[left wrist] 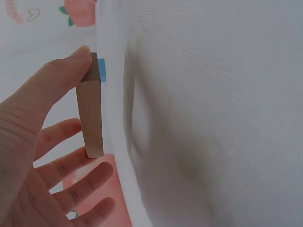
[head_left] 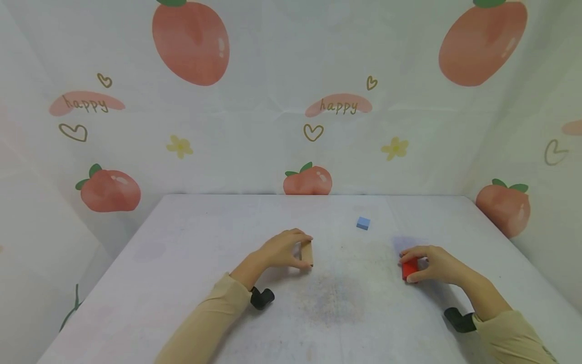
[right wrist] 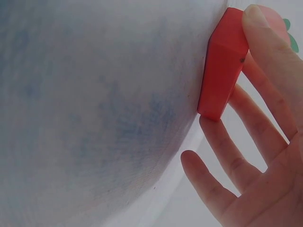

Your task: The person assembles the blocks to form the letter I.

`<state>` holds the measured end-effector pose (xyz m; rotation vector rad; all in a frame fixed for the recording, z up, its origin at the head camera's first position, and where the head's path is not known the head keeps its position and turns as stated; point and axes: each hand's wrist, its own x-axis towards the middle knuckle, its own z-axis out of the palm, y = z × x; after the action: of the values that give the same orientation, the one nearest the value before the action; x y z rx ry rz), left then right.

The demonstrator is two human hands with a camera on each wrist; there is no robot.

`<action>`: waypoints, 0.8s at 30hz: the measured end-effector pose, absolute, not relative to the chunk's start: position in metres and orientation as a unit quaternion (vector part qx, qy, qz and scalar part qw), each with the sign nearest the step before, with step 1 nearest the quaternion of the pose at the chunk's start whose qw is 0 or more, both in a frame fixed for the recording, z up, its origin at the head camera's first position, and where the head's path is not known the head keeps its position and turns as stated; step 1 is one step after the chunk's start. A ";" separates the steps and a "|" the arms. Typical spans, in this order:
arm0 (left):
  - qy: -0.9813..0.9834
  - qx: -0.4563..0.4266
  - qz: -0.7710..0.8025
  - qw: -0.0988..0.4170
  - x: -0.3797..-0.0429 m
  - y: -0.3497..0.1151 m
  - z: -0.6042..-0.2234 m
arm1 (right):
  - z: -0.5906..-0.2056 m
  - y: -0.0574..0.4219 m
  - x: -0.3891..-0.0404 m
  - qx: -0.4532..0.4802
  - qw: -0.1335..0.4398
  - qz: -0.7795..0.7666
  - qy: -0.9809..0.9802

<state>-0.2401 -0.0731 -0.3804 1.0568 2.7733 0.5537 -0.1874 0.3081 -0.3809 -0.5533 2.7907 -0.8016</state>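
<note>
A plain wooden block (head_left: 306, 254) is pinched between the thumb and fingers of my left hand (head_left: 284, 249), left of the table's middle. The left wrist view shows the thumb on one end of the wooden block (left wrist: 91, 111) and fingertips at the other. Farther right, my right hand (head_left: 434, 264) holds a red block (head_left: 409, 270) by its two ends. In the right wrist view the red block (right wrist: 223, 66) stands against the table surface, thumb at its top end. A small blue block (head_left: 363, 223) lies farther back, between the two hands and touched by neither.
The white table (head_left: 204, 217) has smudges and a bluish stain near the right hand. Behind it hangs a white cloth (head_left: 254, 141) printed with peaches, hearts and flowers. A black wrist camera mount (head_left: 262, 298) sits by the left wrist, another mount (head_left: 460, 320) by the right.
</note>
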 end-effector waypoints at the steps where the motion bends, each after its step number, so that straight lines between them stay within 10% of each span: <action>1: 0.917 0.349 0.184 0.063 -0.240 -0.072 -0.380 | -0.381 0.308 -0.187 -0.186 0.093 -0.271 0.940; 24: 0.917 0.344 0.181 0.086 -0.248 -0.051 -0.383 | -0.382 0.309 -0.187 -0.187 0.091 -0.273 0.939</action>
<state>-0.2482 -0.0508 -0.3828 1.0253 2.7345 0.5406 -0.1871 0.3088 -0.3821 -0.5572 2.7917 -0.8102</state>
